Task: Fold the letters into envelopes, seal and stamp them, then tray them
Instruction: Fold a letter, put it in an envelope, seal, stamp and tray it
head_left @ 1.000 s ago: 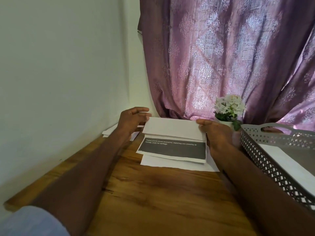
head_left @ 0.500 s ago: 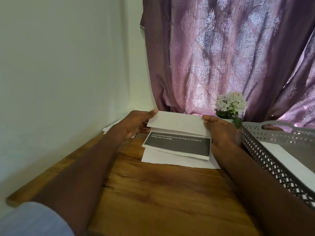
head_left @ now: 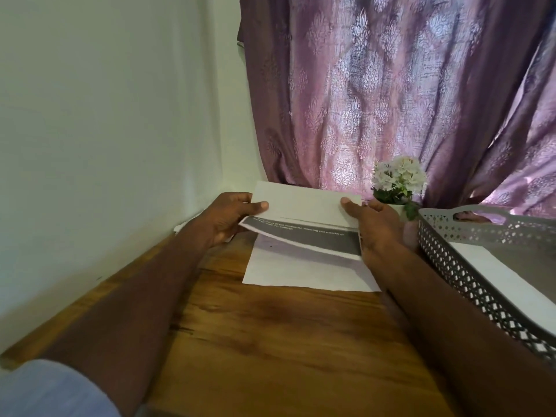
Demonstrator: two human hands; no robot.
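Head view: both hands hold a folded letter (head_left: 301, 224) up off the wooden table (head_left: 270, 341). Left hand (head_left: 228, 218) pinches its left end, thumb on top and fingers curled beneath; right hand (head_left: 376, 227) grips the right end the same way. A white sheet (head_left: 301, 272) lies flat under it. Right of them stands a grey tray (head_left: 469, 275) holding white paper, with a small flower pot (head_left: 397, 185) behind by the curtain (head_left: 391, 85).

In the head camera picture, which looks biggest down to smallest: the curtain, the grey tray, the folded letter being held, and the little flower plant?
1. curtain, by far the largest.
2. tray, though it is cut off by the frame and sits nearer the camera.
3. letter, roughly tray-sized as seen, so that order is unsure.
4. flower plant, smallest.
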